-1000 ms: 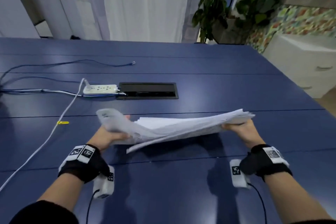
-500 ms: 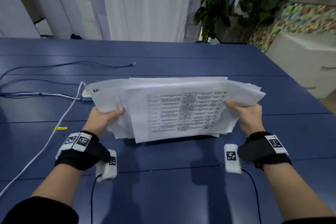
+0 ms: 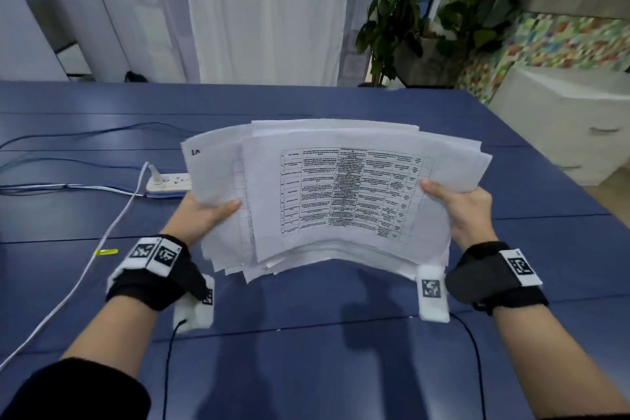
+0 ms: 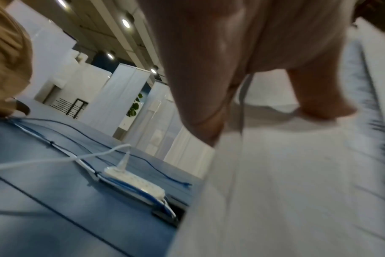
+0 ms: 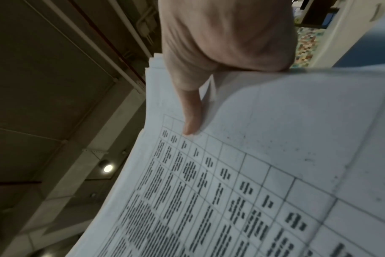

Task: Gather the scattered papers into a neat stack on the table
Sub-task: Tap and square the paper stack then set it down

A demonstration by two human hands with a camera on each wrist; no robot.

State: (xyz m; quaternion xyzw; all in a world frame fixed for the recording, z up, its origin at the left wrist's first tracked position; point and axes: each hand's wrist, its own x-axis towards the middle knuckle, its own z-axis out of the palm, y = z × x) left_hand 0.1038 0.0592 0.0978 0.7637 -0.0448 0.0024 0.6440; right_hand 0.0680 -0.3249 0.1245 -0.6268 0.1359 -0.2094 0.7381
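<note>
A thick, uneven stack of white papers [image 3: 327, 194] stands tilted on its lower edge on the blue table [image 3: 306, 351], its printed table facing me. My left hand [image 3: 208, 215] grips the stack's left side, thumb on the front sheet. My right hand [image 3: 456, 208] grips the right side the same way. In the left wrist view the left hand [image 4: 242, 87] clasps the papers [image 4: 286, 173]. In the right wrist view the thumb of my right hand [image 5: 191, 111] presses on the top sheet of the papers [image 5: 253, 173]. The sheets' edges are staggered, and the stack bows upward in the middle.
A white power strip [image 3: 168, 182] with a white cable [image 3: 112, 228] and blue cables lies left of the stack. A small yellow tag [image 3: 106, 252] sits near the cable. A potted plant [image 3: 443, 10] and a white cabinet [image 3: 566, 119] stand beyond the table's right corner.
The stack went from lying nearly flat between my hands to standing upright with its printed face toward me. Both hands rose slightly and kept their hold.
</note>
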